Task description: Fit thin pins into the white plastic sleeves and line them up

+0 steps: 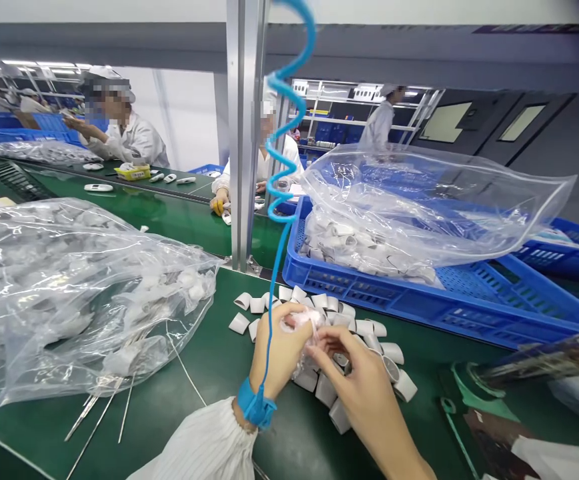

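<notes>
White piece (313,317) | held, left hand (280,343) | direction, long axis unclear

green bench (154,427) | white sleeve pieces (325,391) | blue crate (369,298) | clear bag (69,287) | rods (126,410), apparently metal

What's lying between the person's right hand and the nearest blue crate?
In the head view, loose white plastic pieces lie on the green bench between the right hand and the nearest blue crate.
</notes>
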Motion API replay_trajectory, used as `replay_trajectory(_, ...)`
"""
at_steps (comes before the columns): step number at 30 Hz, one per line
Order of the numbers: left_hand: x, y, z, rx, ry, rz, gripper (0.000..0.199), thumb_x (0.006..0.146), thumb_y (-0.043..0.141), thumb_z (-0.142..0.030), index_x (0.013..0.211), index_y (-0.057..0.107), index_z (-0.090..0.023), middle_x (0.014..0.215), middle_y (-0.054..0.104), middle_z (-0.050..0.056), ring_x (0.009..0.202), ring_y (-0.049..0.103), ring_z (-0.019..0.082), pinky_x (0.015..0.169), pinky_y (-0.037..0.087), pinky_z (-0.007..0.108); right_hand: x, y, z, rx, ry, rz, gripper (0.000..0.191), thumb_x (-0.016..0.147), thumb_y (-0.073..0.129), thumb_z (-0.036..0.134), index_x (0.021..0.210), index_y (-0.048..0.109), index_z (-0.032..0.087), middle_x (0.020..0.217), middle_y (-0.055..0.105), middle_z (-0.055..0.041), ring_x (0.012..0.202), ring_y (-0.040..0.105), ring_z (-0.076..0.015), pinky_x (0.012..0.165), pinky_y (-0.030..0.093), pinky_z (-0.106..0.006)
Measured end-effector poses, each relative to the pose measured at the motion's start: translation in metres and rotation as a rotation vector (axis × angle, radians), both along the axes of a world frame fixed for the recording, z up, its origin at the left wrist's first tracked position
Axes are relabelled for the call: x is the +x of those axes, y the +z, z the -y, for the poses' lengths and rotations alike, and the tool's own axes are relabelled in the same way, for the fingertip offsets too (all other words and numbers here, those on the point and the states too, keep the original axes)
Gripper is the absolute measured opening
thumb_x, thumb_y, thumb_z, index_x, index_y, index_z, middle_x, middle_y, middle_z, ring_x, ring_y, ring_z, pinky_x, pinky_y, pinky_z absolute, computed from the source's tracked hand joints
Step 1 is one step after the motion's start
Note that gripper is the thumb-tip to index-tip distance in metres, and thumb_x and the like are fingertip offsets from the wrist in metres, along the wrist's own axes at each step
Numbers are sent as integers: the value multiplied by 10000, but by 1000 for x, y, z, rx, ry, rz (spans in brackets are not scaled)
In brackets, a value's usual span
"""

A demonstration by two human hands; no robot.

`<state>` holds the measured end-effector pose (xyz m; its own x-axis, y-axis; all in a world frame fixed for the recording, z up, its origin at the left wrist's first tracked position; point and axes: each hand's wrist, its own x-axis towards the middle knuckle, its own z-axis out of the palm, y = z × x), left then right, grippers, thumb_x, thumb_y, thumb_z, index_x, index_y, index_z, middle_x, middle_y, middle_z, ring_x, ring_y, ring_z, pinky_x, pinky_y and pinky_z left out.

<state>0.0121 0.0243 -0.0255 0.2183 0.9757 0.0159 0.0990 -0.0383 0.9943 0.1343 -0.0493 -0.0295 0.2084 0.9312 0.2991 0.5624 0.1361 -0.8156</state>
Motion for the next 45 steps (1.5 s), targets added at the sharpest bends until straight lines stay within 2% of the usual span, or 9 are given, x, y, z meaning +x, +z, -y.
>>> replay_trajectory(5,1,5,2,-106,-91,71,295,798,688,-278,1032,755,-111,1065,731,119,1042,666,287,927,512,374,3,-3,-1,62,-24,62,148,957,532,338,923,618,222,885,590,-31,779,604,-172,711,538,-268)
replay_trajectory(12,-2,17,9,-228,-342,281,397,854,648,-263,1238,681,-166,1359,623,106,1300,536,291,1096,412,412,12,3,2,106,-203,-290,315,872,663,492,860,606,183,1070,569,-96,745,648,-171,601,580,-260)
replay_trajectory(17,-2,10,3,-186,-166,261,315,761,708,-228,1068,709,-156,1239,666,98,1200,582,288,1037,430,370,10,0,2,29,-47,-458,377,834,718,511,777,569,170,1090,575,-105,869,654,-201,745,599,-300)
replay_trajectory(20,-1,8,0,-267,-98,315,313,733,723,-272,1017,708,-143,1134,684,99,1059,628,276,900,478,332,1,-1,4,-95,20,-617,409,812,746,513,750,544,162,1190,544,-94,774,662,-160,761,610,-315)
replay_trajectory(26,3,9,4,-342,-148,375,372,768,722,-405,1014,704,-125,962,699,100,868,637,231,769,480,309,-6,5,6,-98,-84,-754,425,723,828,503,736,586,154,1326,468,-64,714,667,-121,658,625,-270)
replay_trajectory(30,2,7,4,-204,-201,354,249,773,678,-257,1002,703,-161,948,699,63,928,631,226,858,467,318,3,5,5,-114,-95,-742,423,694,850,489,718,591,154,1374,469,-85,785,693,-178,676,630,-297)
replay_trajectory(34,0,5,1,-128,-184,346,240,708,649,-157,945,686,-169,1038,666,55,1000,607,224,889,459,299,11,7,7,-192,3,-743,434,685,855,488,676,594,141,1297,512,-124,822,698,-241,686,630,-338)
replay_trajectory(38,0,4,0,-204,-239,332,344,701,686,-201,1042,678,-153,1081,649,83,948,613,216,799,480,281,4,16,11,-146,-54,-827,426,682,862,466,693,572,153,1174,567,-100,717,691,-196,679,623,-323)
replay_trajectory(45,4,1,1,-117,-303,209,111,801,608,-254,841,608,-151,806,608,25,754,574,160,683,441,250,0,16,14,-173,15,-847,367,742,814,455,755,578,174,1033,574,-57,698,671,-174,628,591,-262)
